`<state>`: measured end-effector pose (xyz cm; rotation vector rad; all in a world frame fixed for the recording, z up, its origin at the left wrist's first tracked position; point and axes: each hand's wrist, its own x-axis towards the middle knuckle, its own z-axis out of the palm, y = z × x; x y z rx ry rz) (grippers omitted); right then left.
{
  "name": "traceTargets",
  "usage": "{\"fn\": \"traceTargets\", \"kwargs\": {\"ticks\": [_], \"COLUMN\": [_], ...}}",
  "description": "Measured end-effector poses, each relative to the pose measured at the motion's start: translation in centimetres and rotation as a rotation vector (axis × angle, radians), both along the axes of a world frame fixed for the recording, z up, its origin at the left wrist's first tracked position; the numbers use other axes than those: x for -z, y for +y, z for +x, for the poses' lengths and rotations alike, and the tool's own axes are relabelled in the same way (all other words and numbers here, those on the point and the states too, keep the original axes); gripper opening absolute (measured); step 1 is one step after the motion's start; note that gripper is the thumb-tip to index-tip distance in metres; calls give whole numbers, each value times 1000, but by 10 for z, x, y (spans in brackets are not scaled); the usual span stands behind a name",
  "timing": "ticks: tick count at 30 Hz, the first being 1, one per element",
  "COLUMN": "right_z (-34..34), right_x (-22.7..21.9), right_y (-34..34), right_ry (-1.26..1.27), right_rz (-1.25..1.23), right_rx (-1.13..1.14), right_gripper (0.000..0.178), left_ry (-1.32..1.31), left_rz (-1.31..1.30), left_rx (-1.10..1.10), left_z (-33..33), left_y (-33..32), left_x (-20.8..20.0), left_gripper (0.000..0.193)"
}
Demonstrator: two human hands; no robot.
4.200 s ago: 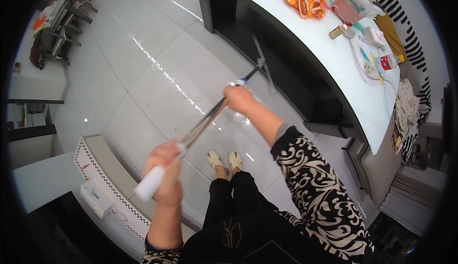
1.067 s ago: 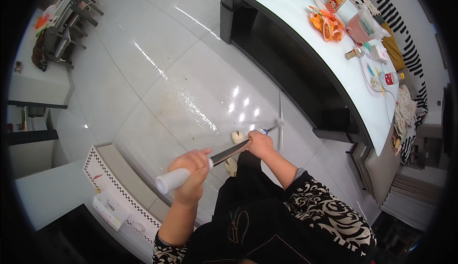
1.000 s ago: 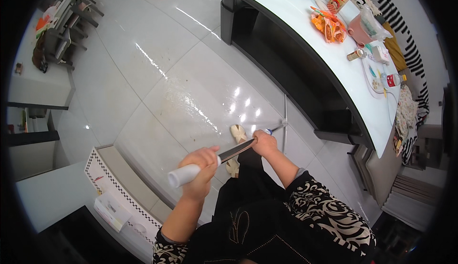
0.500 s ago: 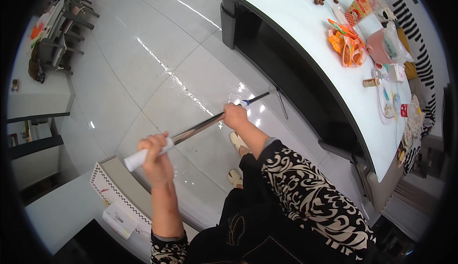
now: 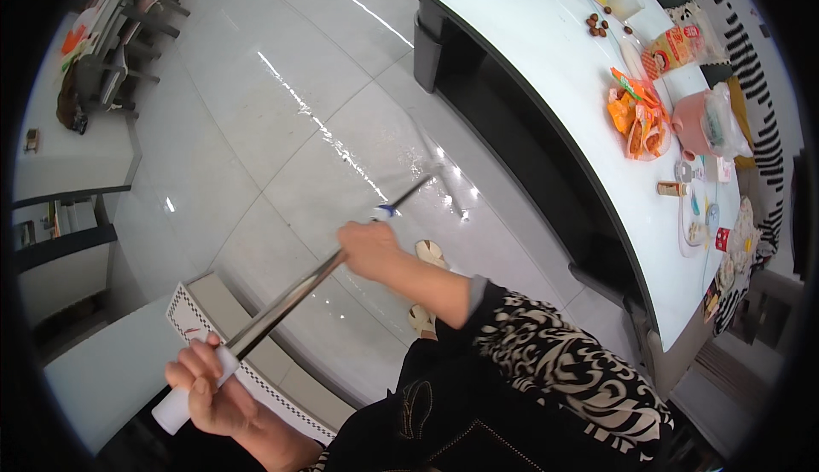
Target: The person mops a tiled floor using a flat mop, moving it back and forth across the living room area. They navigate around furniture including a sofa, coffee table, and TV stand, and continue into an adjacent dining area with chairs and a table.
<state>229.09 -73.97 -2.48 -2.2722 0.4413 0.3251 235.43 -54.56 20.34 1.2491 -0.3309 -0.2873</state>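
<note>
A long-handled floor squeegee (image 5: 286, 306) slants across the view, with a shiny metal pole, a white end grip and a blue-and-white collar. My left hand (image 5: 212, 391) is closed around the white grip at the lower left. Farther along the pole, just short of the collar, my right hand (image 5: 367, 249) is wrapped round it. The thin crossbar head (image 5: 445, 189) is at the glossy tiled floor (image 5: 316, 173), left of the table, and is smeared by motion.
The white-topped table (image 5: 546, 80) with a dark base curves along the right, carrying orange snack packets (image 5: 640, 122), brown nuts and a pink container (image 5: 695, 122). A low checker-edged shelf (image 5: 281, 399) stands near my left arm. Chairs (image 5: 136, 28) are at the far left.
Both hands have moved left and the left one nearer to me, pulling the squeegee along. Its head has come away from the table base, leftward over the floor. The view has shifted slightly.
</note>
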Motion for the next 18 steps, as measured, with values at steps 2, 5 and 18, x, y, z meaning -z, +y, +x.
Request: {"fn": "traceTargets", "kwargs": {"ticks": [2, 5, 18], "right_z": [-16, -24, 64], "right_x": [7, 30, -10], "right_y": [-19, -53, 12], "right_ry": [62, 106, -160], "right_rz": [-55, -109, 208], "right_rx": [30, 68, 58], "right_gripper": [14, 13, 8], "left_ry": [62, 154, -226], "left_rz": [3, -31, 252], "left_rx": [29, 11, 93], "left_z": [-3, -7, 17], "left_y": [-16, -51, -35], "left_x": [14, 53, -34], "left_gripper": [28, 27, 29]}}
